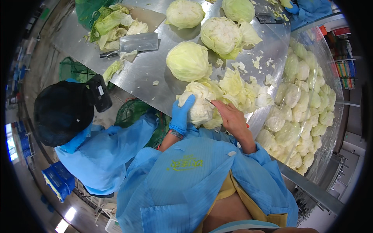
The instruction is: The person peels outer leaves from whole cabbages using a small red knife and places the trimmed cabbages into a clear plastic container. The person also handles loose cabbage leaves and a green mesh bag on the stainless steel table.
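My left hand [180, 115], in a blue glove, grips the left side of a pale, peeled cabbage [199, 102] at the table's near edge. My bare right hand [234, 118] is closed around a small knife [207, 100]; its blade tip points at the cabbage's right side, and the handle is mostly hidden by my fingers. Loose cabbage leaves [234, 84] lie heaped just beyond my right hand. Directly behind the held head sits a greener whole cabbage [187, 61]. Farther back is a cabbage with a pale cut top [221, 34], one leaf hanging off it.
More cabbages [185, 14] stand on the metal table [137, 83]. A cleaver [139, 42] lies beside a leaf pile [112, 27]; another cleaver [268, 18] is at the back right. Plastic-lined bin of cabbages [303, 100] at right. A co-worker [90, 166] stands close on my left.
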A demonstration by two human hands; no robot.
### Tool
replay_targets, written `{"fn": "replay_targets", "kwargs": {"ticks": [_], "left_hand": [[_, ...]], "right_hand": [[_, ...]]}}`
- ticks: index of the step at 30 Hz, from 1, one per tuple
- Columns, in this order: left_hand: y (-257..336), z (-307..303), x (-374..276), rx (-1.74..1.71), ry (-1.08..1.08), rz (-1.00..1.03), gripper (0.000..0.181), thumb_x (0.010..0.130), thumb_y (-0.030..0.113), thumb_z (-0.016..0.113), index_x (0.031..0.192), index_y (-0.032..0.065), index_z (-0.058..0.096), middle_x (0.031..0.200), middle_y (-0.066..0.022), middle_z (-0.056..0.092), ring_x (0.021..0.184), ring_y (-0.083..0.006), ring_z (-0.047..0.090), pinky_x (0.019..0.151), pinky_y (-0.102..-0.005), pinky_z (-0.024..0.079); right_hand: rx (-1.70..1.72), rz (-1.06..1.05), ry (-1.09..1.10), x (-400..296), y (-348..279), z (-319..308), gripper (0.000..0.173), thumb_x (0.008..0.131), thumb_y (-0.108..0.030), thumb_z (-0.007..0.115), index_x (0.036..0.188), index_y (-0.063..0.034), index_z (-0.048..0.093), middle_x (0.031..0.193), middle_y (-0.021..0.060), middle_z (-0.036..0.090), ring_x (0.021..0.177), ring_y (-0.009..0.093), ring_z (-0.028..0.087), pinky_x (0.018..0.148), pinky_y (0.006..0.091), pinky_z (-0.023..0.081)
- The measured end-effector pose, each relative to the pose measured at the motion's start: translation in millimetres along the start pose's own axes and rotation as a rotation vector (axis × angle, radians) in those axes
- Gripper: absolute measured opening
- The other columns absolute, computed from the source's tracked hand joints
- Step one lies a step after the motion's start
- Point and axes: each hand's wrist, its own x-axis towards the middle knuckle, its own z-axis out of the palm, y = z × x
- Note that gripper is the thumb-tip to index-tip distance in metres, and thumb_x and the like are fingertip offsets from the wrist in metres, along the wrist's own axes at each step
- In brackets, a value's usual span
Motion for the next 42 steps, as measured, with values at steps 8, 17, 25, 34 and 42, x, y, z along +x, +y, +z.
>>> {"fn": "replay_targets", "kwargs": {"ticks": [8, 17, 25, 34, 42], "left_hand": [[-13.3, 0.7, 2.4, 0.141, 0.039, 0.105, 0.049, 0.076, 0.022, 0.080, 0.110, -0.0065, 0.060, 0.102, -0.0134, 0.065, 0.086, -0.0195, 0.065, 0.077, -0.0305, 0.053], [-20.8, 14.7, 5.1, 0.171, 0.200, 0.050, 0.069, 0.068, 0.026, 0.087, 0.116, -0.0080, 0.049, 0.108, -0.0158, 0.058, 0.093, -0.0223, 0.060, 0.083, -0.0322, 0.051], [-15.0, 13.3, 2.7, 0.183, 0.124, 0.061, 0.075, 0.068, 0.024, 0.086, 0.120, -0.0074, 0.043, 0.113, -0.0170, 0.056, 0.095, -0.0215, 0.060, 0.082, -0.0326, 0.052], [-19.5, 1.2, 5.5, 0.116, 0.051, 0.083, 0.071, 0.070, 0.023, 0.085, 0.119, -0.0075, 0.044, 0.110, -0.0167, 0.057, 0.094, -0.0214, 0.061, 0.081, -0.0325, 0.053], [-19.6, -4.6, -10.2, 0.150, -0.038, 0.160, 0.080, 0.069, 0.022, 0.085, 0.127, -0.0049, 0.037, 0.118, -0.0152, 0.052, 0.104, -0.0226, 0.056, 0.089, -0.0336, 0.049]], "right_hand": [[-0.142, -0.032, -0.059, 1.5, 21.9, -3.9, 0.056, 0.079, -0.004, 0.048, 0.131, -0.0262, 0.053, 0.121, 0.0028, 0.063, 0.079, 0.028, 0.061, 0.063, 0.0385, 0.053], [-0.171, 0.135, 0.343, -4.4, 18.5, 46.3, 0.056, 0.077, -0.002, 0.050, 0.128, -0.0238, 0.056, 0.121, 0.0051, 0.062, 0.078, 0.027, 0.066, 0.063, 0.0374, 0.053], [0.118, 0.169, 0.451, -8.3, 24.3, 57.7, 0.043, 0.085, -0.003, 0.049, 0.125, -0.0182, 0.060, 0.123, 0.0133, 0.060, 0.100, 0.031, 0.064, 0.080, 0.0353, 0.053], [0.534, 0.216, 0.493, -9.9, 48.8, 76.1, 0.036, 0.093, -0.005, 0.047, 0.127, -0.0077, 0.057, 0.109, 0.0106, 0.068, 0.077, 0.020, 0.064, 0.066, 0.0269, 0.050], [1.014, 0.644, 0.309, -1.9, 65.6, 43.8, 0.043, 0.095, -0.015, 0.053, 0.137, -0.0098, 0.044, 0.098, 0.0003, 0.065, 0.053, 0.002, 0.042, 0.043, 0.0170, 0.034]]}}
